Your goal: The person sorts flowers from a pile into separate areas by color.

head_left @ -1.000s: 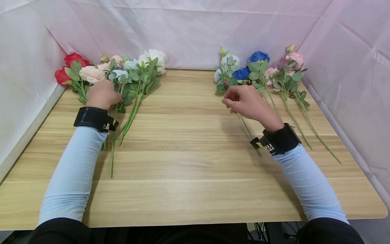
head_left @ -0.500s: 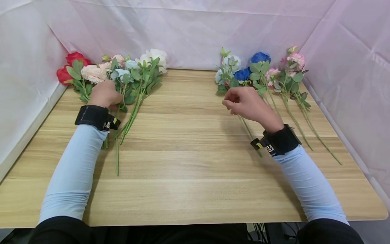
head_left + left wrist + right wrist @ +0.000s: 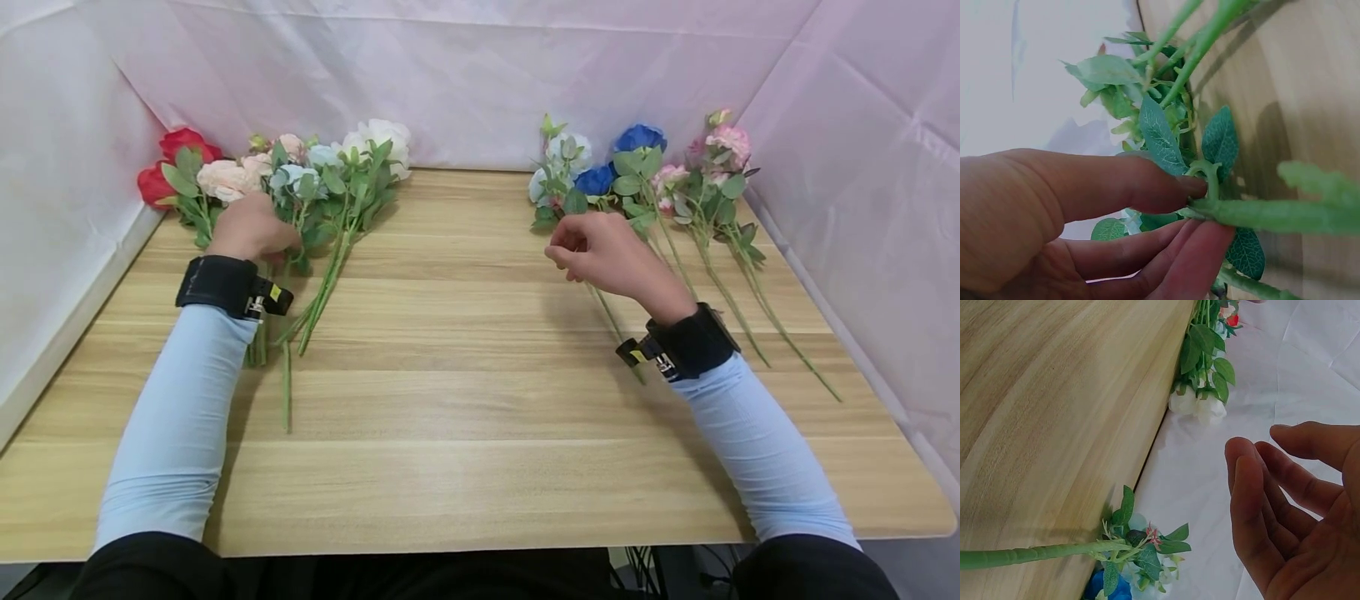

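Note:
My left hand (image 3: 251, 229) reaches into the left group of artificial flowers. In the left wrist view, its thumb and fingertips pinch a green flower stem (image 3: 1272, 215) just by its leaves. Light blue flowers (image 3: 298, 179) show beyond that hand, with pale pink flowers (image 3: 225, 179) to their left. My right hand (image 3: 600, 254) hovers over the right group, fingers loosely curled around nothing, as the right wrist view also shows. Below it lies the stem of a flower with pale blue-white blooms (image 3: 567, 154).
Red flowers (image 3: 180, 162) lie at the far left, and white flowers (image 3: 382, 142) end the left group. Blue flowers (image 3: 637, 140) and pink flowers (image 3: 729, 146) lie at the back right. White cloth (image 3: 472, 83) walls in the wooden table (image 3: 465, 400).
The lower end of a long stem below my left hand has swung a little right. My left hand has shifted only slightly; my right hand has stayed in place.

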`<control>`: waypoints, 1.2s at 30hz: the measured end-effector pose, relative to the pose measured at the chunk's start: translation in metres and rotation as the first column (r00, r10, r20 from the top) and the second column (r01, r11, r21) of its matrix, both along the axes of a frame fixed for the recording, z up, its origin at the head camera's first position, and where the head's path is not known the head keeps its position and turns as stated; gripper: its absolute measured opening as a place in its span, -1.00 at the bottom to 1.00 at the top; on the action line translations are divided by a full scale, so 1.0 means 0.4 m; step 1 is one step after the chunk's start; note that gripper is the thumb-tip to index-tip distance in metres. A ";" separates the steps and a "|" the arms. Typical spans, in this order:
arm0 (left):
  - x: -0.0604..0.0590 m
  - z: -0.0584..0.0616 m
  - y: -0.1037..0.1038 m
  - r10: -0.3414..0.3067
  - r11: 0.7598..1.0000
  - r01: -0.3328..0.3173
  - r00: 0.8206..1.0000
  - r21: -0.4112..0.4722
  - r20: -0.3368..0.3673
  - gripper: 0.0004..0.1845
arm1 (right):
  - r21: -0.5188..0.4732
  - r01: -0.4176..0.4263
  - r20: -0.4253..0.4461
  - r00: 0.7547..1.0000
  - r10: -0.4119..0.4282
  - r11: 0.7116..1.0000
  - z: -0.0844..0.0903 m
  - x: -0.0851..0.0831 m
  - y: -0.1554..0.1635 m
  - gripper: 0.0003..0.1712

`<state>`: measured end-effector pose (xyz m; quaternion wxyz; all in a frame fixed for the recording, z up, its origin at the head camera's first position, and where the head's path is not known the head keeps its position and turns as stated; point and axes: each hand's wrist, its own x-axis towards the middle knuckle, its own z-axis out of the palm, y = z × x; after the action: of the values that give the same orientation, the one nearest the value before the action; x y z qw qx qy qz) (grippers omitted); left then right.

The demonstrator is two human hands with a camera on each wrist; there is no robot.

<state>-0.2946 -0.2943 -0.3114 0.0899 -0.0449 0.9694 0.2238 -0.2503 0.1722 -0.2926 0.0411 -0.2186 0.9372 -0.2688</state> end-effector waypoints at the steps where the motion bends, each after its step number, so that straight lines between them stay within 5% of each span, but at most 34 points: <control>1: 0.002 0.004 -0.001 -0.001 1.000 0.001 1.000 0.008 0.001 -0.73 | 0.001 -0.001 0.001 1.000 0.001 1.000 0.001 0.001 0.000 -0.79; 11: 0.019 0.049 -0.010 0.037 0.999 -0.038 0.993 -0.006 -0.116 -0.67 | -0.004 -0.016 0.000 1.000 0.016 1.000 0.002 0.008 0.001 -0.80; 18: 0.036 0.106 -0.004 0.073 0.996 -0.082 0.956 -0.021 -0.283 -0.58 | 0.006 -0.018 -0.015 1.000 0.018 1.000 0.003 0.006 0.001 -0.80; 30: 0.072 0.168 0.040 0.097 0.995 -0.080 0.939 0.066 -0.329 -0.65 | 0.017 -0.021 -0.021 1.000 0.021 1.000 0.009 0.006 0.000 -0.81; 36: 0.075 0.168 0.060 0.105 0.989 -0.076 0.962 0.124 -0.251 -0.64 | 0.018 -0.022 -0.017 1.000 0.023 1.000 0.008 0.006 0.001 -0.79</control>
<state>-0.2647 -0.2702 -0.2443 -0.0442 -0.0546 0.9556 0.2862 -0.2479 0.1727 -0.2894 0.0381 -0.2311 0.9373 -0.2582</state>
